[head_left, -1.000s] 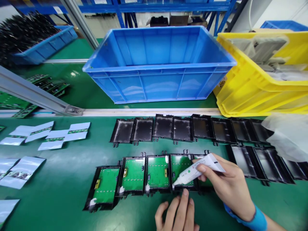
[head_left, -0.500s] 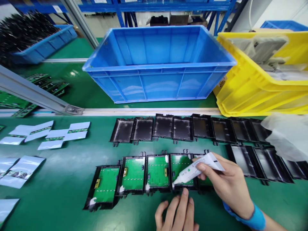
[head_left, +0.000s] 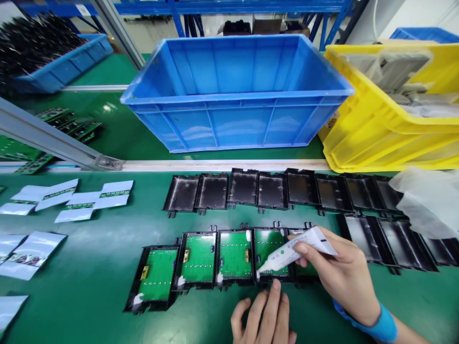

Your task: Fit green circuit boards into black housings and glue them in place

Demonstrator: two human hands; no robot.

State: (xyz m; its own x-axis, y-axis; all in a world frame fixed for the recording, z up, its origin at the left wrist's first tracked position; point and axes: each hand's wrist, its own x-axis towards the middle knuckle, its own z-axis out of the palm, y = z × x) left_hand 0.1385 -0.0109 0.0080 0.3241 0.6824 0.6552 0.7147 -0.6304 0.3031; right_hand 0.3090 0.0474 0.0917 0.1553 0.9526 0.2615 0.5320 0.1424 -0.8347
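Note:
My right hand (head_left: pixel 339 272), with a blue band at the wrist, grips a white glue tube (head_left: pixel 287 253). The tube's nozzle points down-left to the lower left corner of a green circuit board (head_left: pixel 268 243) in a black plastic case, where a white blob shows. My left hand (head_left: pixel 263 315) lies in front of that case, fingers spread, one fingertip at its front edge. To the left are more cased boards, the nearest a circuit board (head_left: pixel 234 255), then a second (head_left: pixel 199 260) and a third (head_left: pixel 158 277), each with white blobs at corners. Another cased board (head_left: pixel 304 270) is partly hidden under my right hand.
Black empty cases (head_left: pixel 244 188) line up behind the boards, with more cases (head_left: pixel 373 241) to the right beside a plastic bag (head_left: pixel 426 200). A blue crate (head_left: pixel 233 122) and a yellow crate (head_left: pixel 387 138) stand behind. White-wrapped parts (head_left: pixel 34 255) lie left.
The hands and tube hold nearly the same place, the nozzle staying at the same corner. The view has shifted very slightly.

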